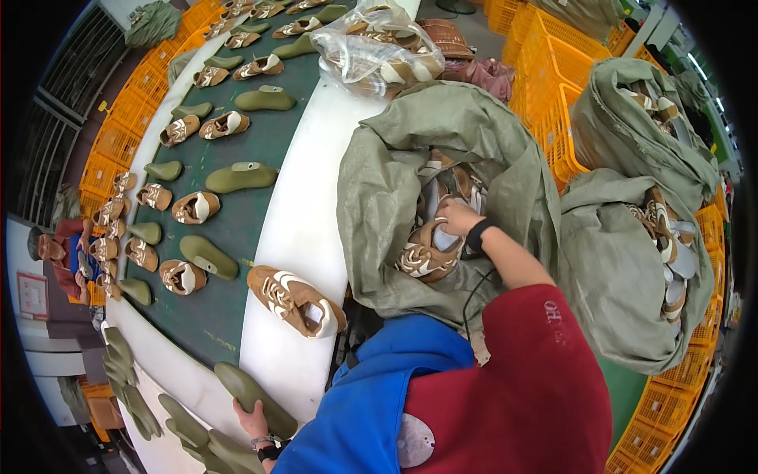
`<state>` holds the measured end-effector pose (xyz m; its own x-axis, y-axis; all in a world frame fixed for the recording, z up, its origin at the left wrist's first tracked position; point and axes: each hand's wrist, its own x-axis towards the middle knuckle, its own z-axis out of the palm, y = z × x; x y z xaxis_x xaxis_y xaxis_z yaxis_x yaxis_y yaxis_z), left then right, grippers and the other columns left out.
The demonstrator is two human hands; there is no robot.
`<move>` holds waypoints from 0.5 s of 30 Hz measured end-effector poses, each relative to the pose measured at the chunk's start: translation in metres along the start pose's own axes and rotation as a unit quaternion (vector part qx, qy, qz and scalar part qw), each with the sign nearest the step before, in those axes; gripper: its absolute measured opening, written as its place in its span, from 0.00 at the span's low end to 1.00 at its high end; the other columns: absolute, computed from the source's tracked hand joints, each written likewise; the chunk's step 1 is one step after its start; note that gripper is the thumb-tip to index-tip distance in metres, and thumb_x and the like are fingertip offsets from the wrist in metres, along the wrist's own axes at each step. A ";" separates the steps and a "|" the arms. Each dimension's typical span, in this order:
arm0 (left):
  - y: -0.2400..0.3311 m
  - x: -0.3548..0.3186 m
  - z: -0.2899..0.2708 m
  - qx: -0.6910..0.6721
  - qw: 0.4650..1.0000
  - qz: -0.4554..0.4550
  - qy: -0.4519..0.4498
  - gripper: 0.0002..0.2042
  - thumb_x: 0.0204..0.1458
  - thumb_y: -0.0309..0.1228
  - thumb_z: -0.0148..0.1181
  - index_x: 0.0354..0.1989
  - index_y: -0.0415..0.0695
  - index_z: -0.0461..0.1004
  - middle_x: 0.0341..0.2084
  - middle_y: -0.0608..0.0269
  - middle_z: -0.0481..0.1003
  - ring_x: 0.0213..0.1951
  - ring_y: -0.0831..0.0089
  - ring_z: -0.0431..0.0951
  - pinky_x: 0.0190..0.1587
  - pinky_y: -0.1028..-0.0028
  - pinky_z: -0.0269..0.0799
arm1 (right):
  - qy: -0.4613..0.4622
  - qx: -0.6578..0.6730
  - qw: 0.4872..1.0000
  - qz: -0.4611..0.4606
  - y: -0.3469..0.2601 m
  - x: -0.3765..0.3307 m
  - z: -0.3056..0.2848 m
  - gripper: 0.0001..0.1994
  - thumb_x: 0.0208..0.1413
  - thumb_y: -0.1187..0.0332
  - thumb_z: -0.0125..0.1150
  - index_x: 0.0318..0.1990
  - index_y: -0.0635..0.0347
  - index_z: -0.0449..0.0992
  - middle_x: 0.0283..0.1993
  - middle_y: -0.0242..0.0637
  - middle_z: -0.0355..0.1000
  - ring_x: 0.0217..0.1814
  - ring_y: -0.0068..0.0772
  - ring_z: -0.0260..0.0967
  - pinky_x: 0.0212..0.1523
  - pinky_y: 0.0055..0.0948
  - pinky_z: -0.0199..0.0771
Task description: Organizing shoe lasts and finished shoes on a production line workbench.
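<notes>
My right hand reaches into a large open grey-green woven sack, its fingers closed on the collar of a brown sneaker with pale stripes and laces. More shoe uppers lie around it in the sack, partly hidden. Down at the lower left, my left hand grips an olive-green shoe last by its side at the bench edge. Between my hands, a single brown sneaker rests on the white border of the bench, its opening toward me.
A green conveyor belt carries rows of brown sneakers and olive lasts. More lasts lie at lower left. A clear plastic bag of shoes sits on the bench. Two more filled sacks and orange crates stand right; a person is far left.
</notes>
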<state>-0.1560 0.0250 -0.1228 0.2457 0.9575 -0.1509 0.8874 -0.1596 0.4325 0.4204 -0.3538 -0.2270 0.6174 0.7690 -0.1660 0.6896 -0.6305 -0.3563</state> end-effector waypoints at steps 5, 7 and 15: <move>-0.007 -0.003 -0.003 0.005 1.000 0.009 -0.013 0.34 0.40 0.30 0.61 0.58 0.38 0.55 0.48 0.42 0.67 0.46 0.51 0.70 0.49 0.65 0.66 | -0.061 -0.020 0.975 0.214 -0.044 -0.034 -0.038 0.12 0.39 0.70 0.54 0.33 0.65 0.77 0.34 0.54 0.72 0.39 0.50 0.71 0.42 0.40 0.70; -0.022 -0.001 0.000 0.013 1.000 0.018 0.005 0.34 0.40 0.31 0.60 0.58 0.37 0.55 0.48 0.41 0.67 0.47 0.51 0.70 0.49 0.65 0.65 | -0.024 0.000 0.969 0.247 -0.041 -0.042 -0.039 0.13 0.39 0.68 0.57 0.30 0.69 0.76 0.33 0.54 0.72 0.37 0.50 0.72 0.40 0.39 0.71; -0.018 -0.005 -0.001 0.009 1.000 0.026 0.005 0.33 0.41 0.33 0.60 0.57 0.37 0.55 0.47 0.40 0.67 0.46 0.50 0.70 0.49 0.64 0.66 | -0.106 0.322 0.910 0.240 -0.110 -0.045 0.007 0.09 0.41 0.74 0.51 0.26 0.74 0.74 0.22 0.50 0.71 0.18 0.39 0.72 0.17 0.32 0.73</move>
<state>-0.1731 0.0234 -0.1292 0.2870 0.9505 -0.1192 0.8806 -0.2128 0.4234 0.3142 -0.3182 -0.1864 0.6551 0.4680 -0.5932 -0.0466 -0.7586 -0.6499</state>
